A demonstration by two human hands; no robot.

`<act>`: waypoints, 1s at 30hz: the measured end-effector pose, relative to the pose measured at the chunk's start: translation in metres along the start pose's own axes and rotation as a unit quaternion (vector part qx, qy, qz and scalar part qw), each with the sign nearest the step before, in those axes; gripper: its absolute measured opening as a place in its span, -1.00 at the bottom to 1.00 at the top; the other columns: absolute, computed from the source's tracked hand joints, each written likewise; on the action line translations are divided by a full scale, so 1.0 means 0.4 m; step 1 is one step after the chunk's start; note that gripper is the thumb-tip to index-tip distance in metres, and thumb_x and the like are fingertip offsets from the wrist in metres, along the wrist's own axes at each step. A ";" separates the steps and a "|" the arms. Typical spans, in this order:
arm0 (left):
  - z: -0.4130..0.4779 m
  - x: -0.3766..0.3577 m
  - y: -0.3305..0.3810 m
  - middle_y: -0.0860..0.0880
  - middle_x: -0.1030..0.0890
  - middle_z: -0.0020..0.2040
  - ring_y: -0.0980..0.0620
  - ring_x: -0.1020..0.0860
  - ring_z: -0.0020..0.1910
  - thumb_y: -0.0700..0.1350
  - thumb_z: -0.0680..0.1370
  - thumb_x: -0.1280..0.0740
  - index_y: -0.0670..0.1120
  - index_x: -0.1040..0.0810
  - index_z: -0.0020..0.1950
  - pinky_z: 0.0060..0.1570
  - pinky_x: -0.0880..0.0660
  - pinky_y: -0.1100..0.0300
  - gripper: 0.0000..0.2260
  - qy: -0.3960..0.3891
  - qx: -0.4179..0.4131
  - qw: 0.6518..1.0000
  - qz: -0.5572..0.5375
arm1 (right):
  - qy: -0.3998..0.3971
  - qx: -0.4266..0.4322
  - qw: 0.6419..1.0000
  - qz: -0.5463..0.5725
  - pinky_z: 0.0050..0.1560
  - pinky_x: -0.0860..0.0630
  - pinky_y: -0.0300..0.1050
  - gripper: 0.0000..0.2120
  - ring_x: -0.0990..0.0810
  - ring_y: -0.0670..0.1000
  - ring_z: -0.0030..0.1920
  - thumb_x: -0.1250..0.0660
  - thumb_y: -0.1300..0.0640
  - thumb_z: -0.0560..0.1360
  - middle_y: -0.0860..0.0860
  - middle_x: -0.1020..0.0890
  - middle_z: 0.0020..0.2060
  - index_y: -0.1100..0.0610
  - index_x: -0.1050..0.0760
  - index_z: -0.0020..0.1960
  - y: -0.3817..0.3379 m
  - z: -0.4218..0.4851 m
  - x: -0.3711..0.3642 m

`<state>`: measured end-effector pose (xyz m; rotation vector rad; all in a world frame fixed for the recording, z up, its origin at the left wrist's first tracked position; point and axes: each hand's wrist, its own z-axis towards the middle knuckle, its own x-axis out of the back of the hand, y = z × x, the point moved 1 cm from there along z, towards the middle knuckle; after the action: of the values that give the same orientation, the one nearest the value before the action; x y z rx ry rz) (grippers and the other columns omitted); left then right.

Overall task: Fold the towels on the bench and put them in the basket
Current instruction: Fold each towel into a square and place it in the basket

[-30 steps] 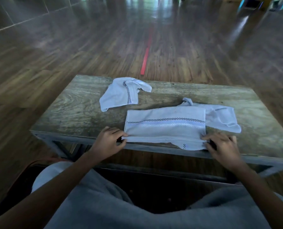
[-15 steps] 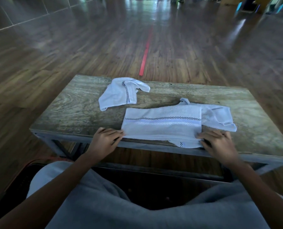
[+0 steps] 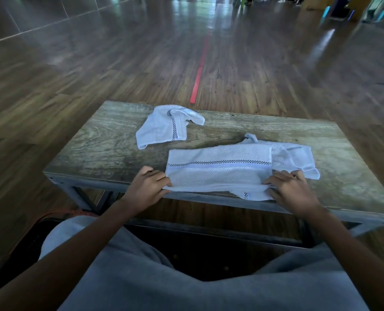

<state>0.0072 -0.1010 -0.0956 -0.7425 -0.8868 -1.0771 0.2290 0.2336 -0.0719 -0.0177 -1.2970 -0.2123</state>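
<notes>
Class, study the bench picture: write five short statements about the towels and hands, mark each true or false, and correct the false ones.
1. Both hands grip the near towel's front edge. True: left hand, right hand.
2. The far towel is neatly folded. False: it lies crumpled.
3. A basket stands on the bench. False: none shows on it.
4. The near towel carries a dark checked stripe. True.
5. The two towels touch. False: bare wood separates them.
</notes>
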 end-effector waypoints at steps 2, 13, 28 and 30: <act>0.004 0.013 -0.006 0.05 -0.61 -0.27 0.03 -0.60 -0.28 -0.02 0.45 -0.31 -0.03 -0.62 -0.19 -0.08 -0.26 0.16 -0.86 -0.007 -0.017 1.000 0.008 | 0.020 0.026 0.999 -0.028 -0.12 -0.17 -0.04 -0.90 -0.61 0.11 -0.24 -0.32 0.12 0.37 0.03 -0.63 -0.29 0.12 -0.58 -0.17 0.007 0.012 0.014; 0.208 0.229 -0.137 -0.02 -0.59 -0.34 -0.08 -0.55 -0.43 -0.06 0.53 -0.18 -0.10 -0.58 -0.17 -0.08 -0.27 0.10 -0.77 -0.006 -0.089 0.984 0.157 | 0.004 0.121 0.991 -0.064 -0.21 -0.50 -0.01 -0.83 -0.57 0.17 -0.23 -0.47 0.23 0.36 0.13 -0.58 -0.26 0.23 -0.52 -0.11 0.089 0.147 0.224; 0.515 0.590 -0.249 -0.03 -0.61 -0.20 0.08 -0.52 -0.23 0.07 0.45 -0.43 -0.08 -0.61 -0.01 -0.15 -0.44 0.23 -0.75 -0.087 0.127 0.956 -0.251 | -0.144 -0.040 0.958 0.246 -0.01 -0.50 -0.18 -0.92 -0.63 -0.14 -0.11 -0.39 0.16 0.49 -0.10 -0.70 -0.14 0.03 -0.64 -0.04 0.166 0.359 0.712; 0.524 0.621 -0.259 -0.07 -0.63 -0.19 0.11 -0.54 -0.24 0.33 0.25 -0.44 -0.04 -0.60 -0.04 -0.13 -0.46 0.22 -0.49 -0.071 0.125 0.939 -0.311 | -0.136 -0.054 0.951 0.273 0.05 -0.49 -0.15 -0.91 -0.64 -0.16 -0.08 -0.41 0.13 0.47 -0.13 -0.70 -0.12 0.01 -0.64 -0.04 0.176 0.363 0.747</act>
<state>-0.0878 -0.0569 0.2289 -0.3254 -1.4094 -1.4378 0.1783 0.2779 0.2610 -0.5104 -1.5006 0.2033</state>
